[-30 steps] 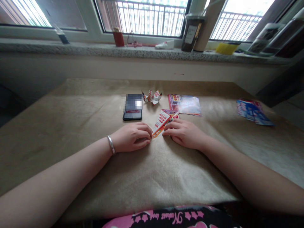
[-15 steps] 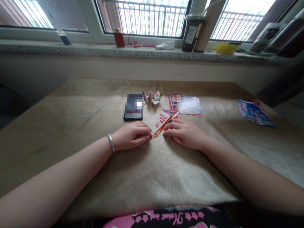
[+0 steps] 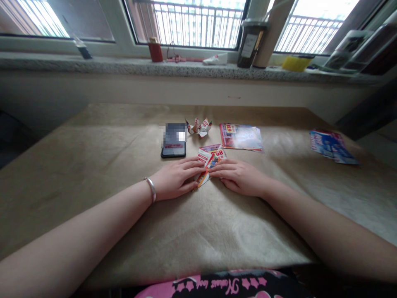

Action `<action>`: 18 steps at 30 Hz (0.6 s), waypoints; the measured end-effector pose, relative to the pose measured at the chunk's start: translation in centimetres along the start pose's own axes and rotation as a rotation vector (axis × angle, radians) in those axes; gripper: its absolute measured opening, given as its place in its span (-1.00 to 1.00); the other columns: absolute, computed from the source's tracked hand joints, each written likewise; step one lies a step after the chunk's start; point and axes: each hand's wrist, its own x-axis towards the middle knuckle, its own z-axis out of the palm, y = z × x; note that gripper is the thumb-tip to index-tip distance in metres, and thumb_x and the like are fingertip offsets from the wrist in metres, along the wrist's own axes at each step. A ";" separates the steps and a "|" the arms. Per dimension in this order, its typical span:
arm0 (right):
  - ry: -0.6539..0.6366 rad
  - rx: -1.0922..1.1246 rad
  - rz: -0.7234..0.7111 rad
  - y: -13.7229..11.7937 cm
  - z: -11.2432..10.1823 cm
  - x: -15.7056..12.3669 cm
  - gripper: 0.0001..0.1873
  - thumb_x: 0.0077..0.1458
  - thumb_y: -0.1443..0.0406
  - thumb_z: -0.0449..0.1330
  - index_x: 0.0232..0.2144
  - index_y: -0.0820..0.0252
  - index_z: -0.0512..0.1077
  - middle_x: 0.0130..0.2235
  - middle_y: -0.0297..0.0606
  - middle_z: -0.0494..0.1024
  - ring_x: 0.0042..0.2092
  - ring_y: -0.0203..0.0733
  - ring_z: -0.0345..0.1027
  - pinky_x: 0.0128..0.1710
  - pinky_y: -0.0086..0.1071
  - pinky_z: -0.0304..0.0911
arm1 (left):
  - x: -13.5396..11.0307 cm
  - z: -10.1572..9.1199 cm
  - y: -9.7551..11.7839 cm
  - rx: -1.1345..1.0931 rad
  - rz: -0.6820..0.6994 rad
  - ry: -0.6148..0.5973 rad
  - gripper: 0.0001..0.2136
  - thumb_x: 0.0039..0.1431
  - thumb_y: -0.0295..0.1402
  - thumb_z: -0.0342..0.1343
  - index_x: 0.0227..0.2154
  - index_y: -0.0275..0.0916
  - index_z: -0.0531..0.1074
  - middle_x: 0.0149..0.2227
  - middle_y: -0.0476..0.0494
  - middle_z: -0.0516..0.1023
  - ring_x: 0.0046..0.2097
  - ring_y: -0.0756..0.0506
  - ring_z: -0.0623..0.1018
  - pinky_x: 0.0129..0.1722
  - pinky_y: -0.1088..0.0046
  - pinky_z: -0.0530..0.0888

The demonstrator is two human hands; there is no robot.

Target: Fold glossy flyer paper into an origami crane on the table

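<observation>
A small folded sheet of printed paper, white, red and orange with large numbers, lies on the table between my two hands. My left hand, a silver bangle at its wrist, holds the left side of the folded paper, with fingers over it and the thumb by the near corner. From the right, my right hand grips the paper's other side, its fingertips pressed on the middle. The fingertips hide part of the folds. Just beyond sits a crumpled-looking folded paper figure, and left of it a dark phone.
A stack of printed flyers lies beyond my right hand. More blue flyers lie at the table's right. Behind, the stone windowsill bears a red bottle, a dark lidded container and a yellow item.
The folded paper has turned and now shows more of its printed face. My left hand has shifted right, farther over the paper, and my right fingertips have slid left onto its middle.
</observation>
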 end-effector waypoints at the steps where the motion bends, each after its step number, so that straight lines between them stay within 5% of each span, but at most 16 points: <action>1: 0.004 -0.012 0.009 0.1 0.0 0.0 -0.65 0.13 0.43 -0.01 -0.07 0.19 0.43 -0.02 -0.24 0.51 0.01 -0.20 0.32 0.08 -0.19 0.23 | 0.0 0.0 0.0 -0.002 -0.007 -0.013 -0.60 0.23 -0.28 -0.04 0.12 -0.20 0.23 0.18 -0.16 0.26 0.24 -0.15 0.18 0.22 0.19 0.20; 10: 0.059 -0.129 0.238 0.8 -0.3 -0.5 -0.79 0.13 0.37 0.06 -0.25 0.15 0.48 -0.08 -0.26 0.54 -0.08 -0.15 0.38 -0.05 -0.22 0.31 | -0.1 -0.5 0.2 0.011 0.016 -0.064 -0.52 0.19 -0.21 -0.01 0.16 -0.19 0.17 0.20 -0.19 0.22 0.22 -0.18 0.20 0.22 0.17 0.15; 18: 0.020 -0.115 0.343 1.0 -0.1 -0.5 -0.67 0.16 0.23 0.06 -0.05 0.20 0.39 0.01 -0.15 0.47 0.07 -0.11 0.28 0.10 -0.17 0.20 | 0.0 -0.8 0.7 0.025 0.121 -0.054 -0.57 0.15 -0.20 0.02 0.08 -0.16 0.28 0.11 -0.16 0.35 0.07 -0.21 0.32 0.11 0.13 0.27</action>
